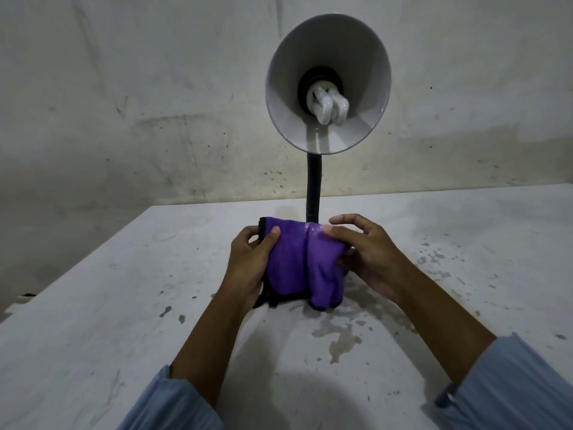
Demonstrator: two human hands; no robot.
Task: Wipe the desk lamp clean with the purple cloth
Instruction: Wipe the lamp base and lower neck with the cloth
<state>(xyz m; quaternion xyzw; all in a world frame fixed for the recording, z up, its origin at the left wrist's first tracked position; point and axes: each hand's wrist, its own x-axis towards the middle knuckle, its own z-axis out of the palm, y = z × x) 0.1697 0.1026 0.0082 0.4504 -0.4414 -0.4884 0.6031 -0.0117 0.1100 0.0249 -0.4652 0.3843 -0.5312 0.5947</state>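
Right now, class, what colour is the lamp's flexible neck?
Black. The flexible neck shows best in the head view, rising behind the purple cloth.

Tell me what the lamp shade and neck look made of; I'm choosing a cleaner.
Lamp shade: smooth, glossy pale grey inside, painted metal or plastic, unclear which. Gooseneck: black, finely ribbed, likely a flexible metal or plastic-sheathed tube.

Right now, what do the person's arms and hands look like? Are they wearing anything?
Both hands, the left hand and the right hand, are bare: no gloves or rings that show. Each arm wears a light blue sleeve, pushed up so the forearm is uncovered: the left sleeve and the right sleeve. The right cuff has a dark edge.
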